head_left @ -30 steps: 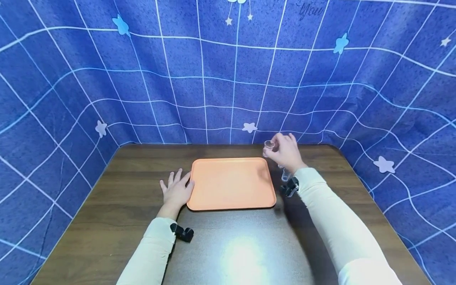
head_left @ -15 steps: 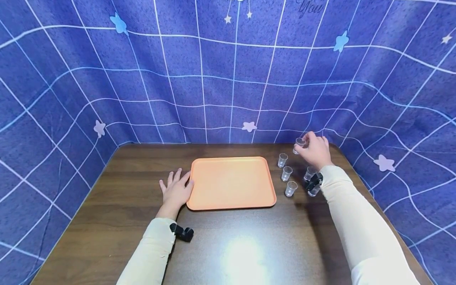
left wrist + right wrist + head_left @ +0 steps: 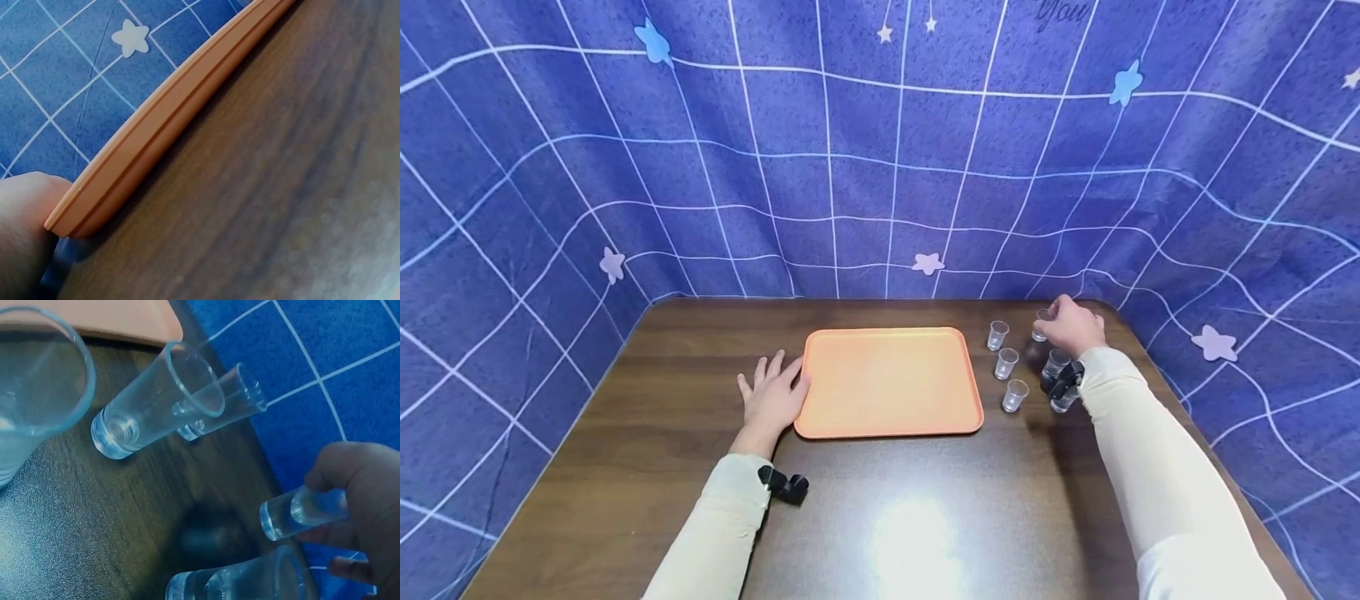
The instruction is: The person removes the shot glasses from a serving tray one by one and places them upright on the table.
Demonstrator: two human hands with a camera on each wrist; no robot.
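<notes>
In the head view my right hand (image 3: pixel 1075 326) pinches a small clear shot glass (image 3: pixel 1041 325) near the table's back right. The right wrist view shows thumb and fingers around this shot glass (image 3: pixel 303 512), its thick base towards the table. Beside the tray, three more shot glasses stand upright in a column, the middle one (image 3: pixel 1006 363) among them. Others, such as one shot glass (image 3: pixel 1056 364), stand partly hidden by my right wrist. My left hand (image 3: pixel 771 396) rests with spread fingers at the left edge of an orange tray (image 3: pixel 887 383), its thumb side touching the rim.
The dark wooden table (image 3: pixel 685 492) carries the tray near its middle. A blue curtain (image 3: pixel 865 167) with white lines and stars hangs right behind the table and along both sides. Glasses stand close around my right wrist.
My right hand has carried the shot glass rightwards from near the tray's back right corner, then lowered it towards the table. My left hand and the tray stay in place.
</notes>
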